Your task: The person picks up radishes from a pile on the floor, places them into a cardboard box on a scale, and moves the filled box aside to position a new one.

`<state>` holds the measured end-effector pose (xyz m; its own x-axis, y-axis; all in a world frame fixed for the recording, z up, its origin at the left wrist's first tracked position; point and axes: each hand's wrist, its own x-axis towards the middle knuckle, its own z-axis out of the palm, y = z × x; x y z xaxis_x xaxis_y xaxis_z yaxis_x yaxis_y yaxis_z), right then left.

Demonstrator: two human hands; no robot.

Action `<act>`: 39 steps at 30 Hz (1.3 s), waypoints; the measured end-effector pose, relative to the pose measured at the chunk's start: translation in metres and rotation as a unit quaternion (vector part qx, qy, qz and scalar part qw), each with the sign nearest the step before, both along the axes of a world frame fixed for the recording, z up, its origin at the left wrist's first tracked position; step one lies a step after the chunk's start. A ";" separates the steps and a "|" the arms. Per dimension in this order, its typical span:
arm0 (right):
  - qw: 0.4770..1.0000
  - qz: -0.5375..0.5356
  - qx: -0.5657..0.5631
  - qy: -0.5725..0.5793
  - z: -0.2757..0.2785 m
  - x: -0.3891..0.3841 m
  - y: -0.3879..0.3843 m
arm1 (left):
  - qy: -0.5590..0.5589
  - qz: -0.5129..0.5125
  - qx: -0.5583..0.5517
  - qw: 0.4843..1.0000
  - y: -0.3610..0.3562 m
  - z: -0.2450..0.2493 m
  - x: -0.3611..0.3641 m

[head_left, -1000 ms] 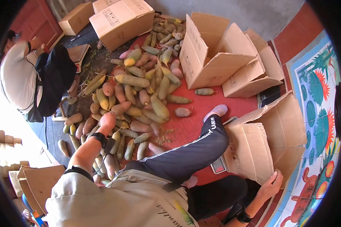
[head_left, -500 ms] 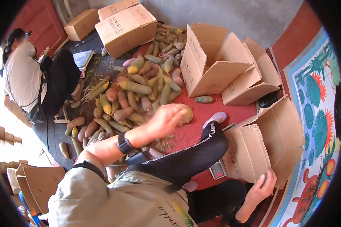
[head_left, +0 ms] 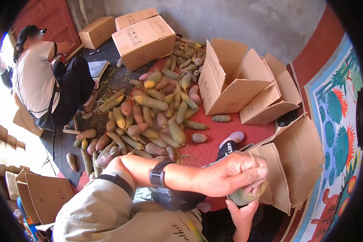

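My left hand (head_left: 228, 173), with the dark watch band on its wrist, reaches across to the right, its fingers closed on the top of a green radish (head_left: 246, 195). Below it, my right hand (head_left: 244, 215) grips the same radish from underneath. Both hands are in front of the open carton (head_left: 296, 157) at the right. A large pile of green and reddish radishes (head_left: 147, 117) lies on the floor left of centre. One reddish radish (head_left: 199, 138) sits apart on the red mat near my shoe.
Two open cartons (head_left: 226, 86) (head_left: 266, 103) stand by the wall. A closed carton (head_left: 143, 42) is behind the pile. A co-worker (head_left: 34, 76) crouches at the left beside a white scale (head_left: 97, 68). Another carton (head_left: 48, 195) stands at the lower left.
My left hand has moved from beside the pile to the lower right. My right hand has left the carton's edge, and both hands now hold the green radish. The view has shifted slightly.
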<state>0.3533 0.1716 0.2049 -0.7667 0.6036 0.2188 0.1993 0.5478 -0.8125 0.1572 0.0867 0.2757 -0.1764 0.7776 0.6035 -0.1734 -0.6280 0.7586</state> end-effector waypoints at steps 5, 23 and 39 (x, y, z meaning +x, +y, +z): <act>0.992 -0.020 -0.123 0.032 -0.018 0.010 0.004 | -0.069 -0.020 -0.060 0.996 0.000 -0.008 -0.007; 0.836 -0.455 0.306 0.015 0.044 0.095 0.120 | 0.331 0.207 -0.484 0.783 -0.061 -0.252 -0.086; 0.894 -0.340 0.255 -0.144 0.014 0.094 0.162 | 0.399 0.051 -0.708 0.580 -0.164 -0.425 -0.087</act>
